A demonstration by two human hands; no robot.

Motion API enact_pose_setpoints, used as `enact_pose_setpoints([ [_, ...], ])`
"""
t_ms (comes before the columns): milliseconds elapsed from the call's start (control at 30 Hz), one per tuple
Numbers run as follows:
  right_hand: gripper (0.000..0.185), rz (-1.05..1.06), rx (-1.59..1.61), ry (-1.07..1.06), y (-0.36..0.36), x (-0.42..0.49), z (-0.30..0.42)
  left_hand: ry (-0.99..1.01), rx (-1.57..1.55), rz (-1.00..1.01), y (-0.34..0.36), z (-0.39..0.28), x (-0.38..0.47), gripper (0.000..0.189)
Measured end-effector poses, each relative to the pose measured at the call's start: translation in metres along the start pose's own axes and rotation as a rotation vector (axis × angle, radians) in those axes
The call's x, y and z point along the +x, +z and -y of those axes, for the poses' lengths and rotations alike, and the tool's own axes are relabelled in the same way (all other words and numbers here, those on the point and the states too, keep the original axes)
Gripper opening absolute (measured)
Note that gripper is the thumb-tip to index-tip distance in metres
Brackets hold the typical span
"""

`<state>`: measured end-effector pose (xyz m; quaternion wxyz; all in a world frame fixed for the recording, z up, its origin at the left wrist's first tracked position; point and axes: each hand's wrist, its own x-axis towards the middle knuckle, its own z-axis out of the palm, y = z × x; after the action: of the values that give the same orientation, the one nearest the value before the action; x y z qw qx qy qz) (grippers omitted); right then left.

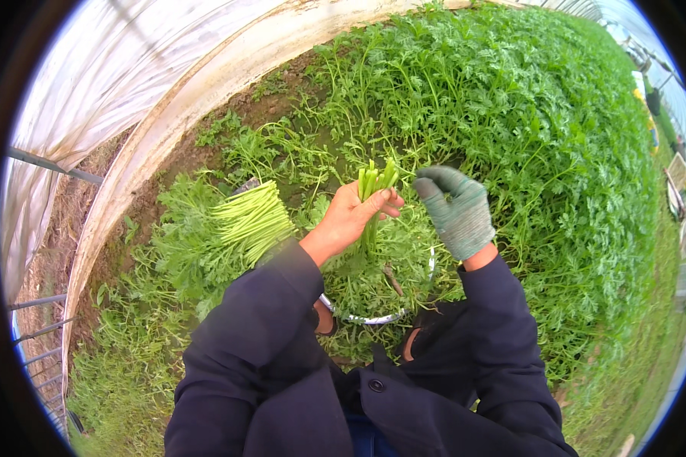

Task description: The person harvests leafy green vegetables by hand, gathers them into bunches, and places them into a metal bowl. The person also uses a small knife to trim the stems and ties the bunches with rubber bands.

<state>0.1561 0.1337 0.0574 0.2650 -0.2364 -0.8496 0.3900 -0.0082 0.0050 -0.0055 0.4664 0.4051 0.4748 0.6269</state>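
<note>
My bare left hand [351, 214] grips a small bunch of green leafy stems [371, 180] upright, cut ends up, leaves hanging below. Close by on the right is my right hand [454, 208] in a grey-green knit work glove, its thumb and fingers curled near the stem tops; whether a thin stem lies between its fingertips I cannot tell. To the left rests a large pile of cut stems [254, 220], ends together, with feathery leaves [186, 240] spreading left. Below my hands, a round container with a white rim [377, 319] holds loose leafy greens [360, 285] and a brown stick-like piece [393, 279].
Dense leafy plants [526, 114] stand ahead and to the right. Sparser plants and bare soil [268, 105] border a curved plastic sheet wall [166, 108] on the left, with metal bars [43, 301] beyond. My feet are on either side of the container.
</note>
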Motion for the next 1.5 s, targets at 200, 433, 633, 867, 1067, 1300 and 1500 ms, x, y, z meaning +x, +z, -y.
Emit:
enact_pose_setpoints([
  [200, 0.069, 0.134, -0.234, -0.385, 0.009, 0.01, 0.015, 0.067, 0.187, 0.127, 0.016, 0.013, -0.01, 0.015],
  [433, 0.075, 0.184, -0.21, -0.425, 0.016, 0.011, 0.02, -0.084, 0.326, 0.144, 0.012, 0.025, -0.01, 0.024],
  [633, 0.064, 0.021, 0.125, -0.268, 0.014, 0.009, 0.014, -0.118, 0.22, 0.046, -0.002, 0.005, 0.001, 0.017],
  [867, 0.048, 0.187, 0.55, 0.129, 0.019, 0.001, -0.035, -0.02, -0.389, -0.171, -0.045, -0.041, 0.005, 0.021],
  [1067, 0.069, 0.494, 0.032, 0.012, 0.051, -0.012, -0.013, 0.113, -0.553, -0.072, -0.032, -0.048, 0.001, 0.024],
  [1300, 0.05, 0.436, 0.234, 0.296, 0.049, -0.015, -0.011, 0.308, 0.084, -0.199, -0.03, -0.05, -0.001, 0.027],
  [1500, 0.029, -0.152, -0.273, -0.315, 0.054, -0.009, -0.015, 0.197, 0.05, -0.33, -0.031, -0.054, -0.006, 0.025],
])
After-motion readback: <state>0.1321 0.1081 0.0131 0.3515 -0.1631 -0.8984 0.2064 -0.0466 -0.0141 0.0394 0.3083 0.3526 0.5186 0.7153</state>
